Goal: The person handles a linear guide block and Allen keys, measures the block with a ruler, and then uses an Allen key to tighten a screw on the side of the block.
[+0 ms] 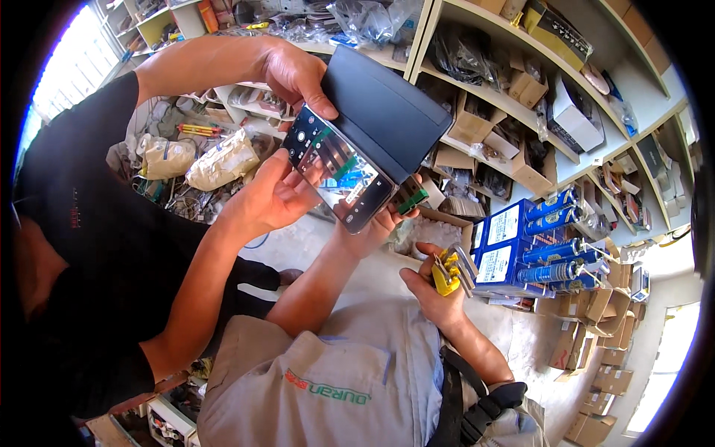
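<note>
1. Fingers of the right hand [438, 302] clamp a yellow-and-silver metal hand tool [447, 277]; left hand [365, 237] fingers grip a green-and-black slotted block [411, 195], partly hidden behind the black glass phone [341, 175] held by a co-worker [194, 67].
2. Risks: block knocking phone could scratch or drop it; dark-blue flip cover [380, 104] could snag; relaxed grip could drop tool.
3. Writing: red-and-green lettering on grey cloth jacket [316, 357]; print on white paper labels [503, 223], blue boxes [511, 243], too small to read.

12 o'clock: phone [344, 176] sits before left hand [384, 223]. 4: tool [447, 281] in right hand [436, 299]. 3: tubes [551, 252] beside boxes [500, 242]. 1–2: shelving [553, 65]. 10: sacks [226, 160].
</note>
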Motion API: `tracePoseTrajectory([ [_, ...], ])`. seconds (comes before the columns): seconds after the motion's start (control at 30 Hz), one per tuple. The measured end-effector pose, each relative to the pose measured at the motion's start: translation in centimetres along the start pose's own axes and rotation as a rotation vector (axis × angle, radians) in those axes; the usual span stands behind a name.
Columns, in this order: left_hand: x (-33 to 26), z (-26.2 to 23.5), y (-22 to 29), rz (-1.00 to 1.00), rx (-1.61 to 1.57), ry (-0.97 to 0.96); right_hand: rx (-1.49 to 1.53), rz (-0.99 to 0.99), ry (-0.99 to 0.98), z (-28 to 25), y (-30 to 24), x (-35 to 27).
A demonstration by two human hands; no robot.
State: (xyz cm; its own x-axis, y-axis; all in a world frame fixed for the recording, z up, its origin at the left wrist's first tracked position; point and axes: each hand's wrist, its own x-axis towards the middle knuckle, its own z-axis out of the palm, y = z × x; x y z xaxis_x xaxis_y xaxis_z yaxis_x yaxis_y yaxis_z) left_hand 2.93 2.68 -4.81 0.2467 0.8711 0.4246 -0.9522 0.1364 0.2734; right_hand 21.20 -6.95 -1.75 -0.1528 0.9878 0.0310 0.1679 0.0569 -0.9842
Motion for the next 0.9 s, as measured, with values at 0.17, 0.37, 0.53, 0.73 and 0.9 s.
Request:
tracePoseTrajectory([
  [0.17, 0.0, 0.4, 0.0, -0.017, 0.142, 0.111, -0.021, -0.009, -0.039, -0.1, -0.7, 0.0],
  [0.37, -0.2, 0.9, -0.1, 0.004, 0.180, 0.129, -0.023, -0.017, -0.059, 0.0, -0.5, -0.1],
  [0.53, 0.0, 1.3, 0.0, 0.009, 0.185, 0.111, -0.058, -0.071, -0.031, -0.3, 0.2, -0.1],
  [0.73, 0.5, 1.8, 0.1, -0.015, 0.154, 0.136, 0.006, -0.030, -0.017, -0.6, 0.1, -0.2],
  [0.9, 0.4, 0.8, 0.1, 0.001, 0.063, 0.061, -0.040, -0.047, -0.002, -0.9, 0.3, -0.5],
])
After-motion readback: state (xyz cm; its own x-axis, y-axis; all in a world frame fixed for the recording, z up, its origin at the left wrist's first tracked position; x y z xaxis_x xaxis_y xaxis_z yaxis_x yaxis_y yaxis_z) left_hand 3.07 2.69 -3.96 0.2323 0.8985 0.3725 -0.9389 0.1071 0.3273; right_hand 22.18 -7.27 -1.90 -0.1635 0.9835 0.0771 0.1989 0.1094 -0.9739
